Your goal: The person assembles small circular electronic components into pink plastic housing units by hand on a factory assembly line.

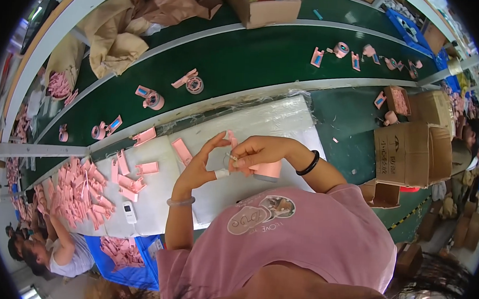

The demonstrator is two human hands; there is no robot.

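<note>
Over the white work mat (203,202), my right hand (261,151) is closed, thumb and finger pinched, on a pink plastic assembly. Its round pink housing with a grey rim (267,171) shows below the palm, and a narrow pink piece (231,138) sticks up by the fingertips. My left hand (199,169) faces it from the left, fingers curved and apart, white tape round the thumb tip. Whether that thumb touches the assembly is hard to see. A flat pink casing (182,151) lies on the mat beyond my left hand.
Pink casings (77,194) are heaped at left, near a small white device (129,212). A blue crate (153,254) of pink parts stands below. Several pink assemblies (194,85) sit on the green conveyor (245,56). Cardboard boxes (404,154) stand right; a co-worker (71,251) sits left.
</note>
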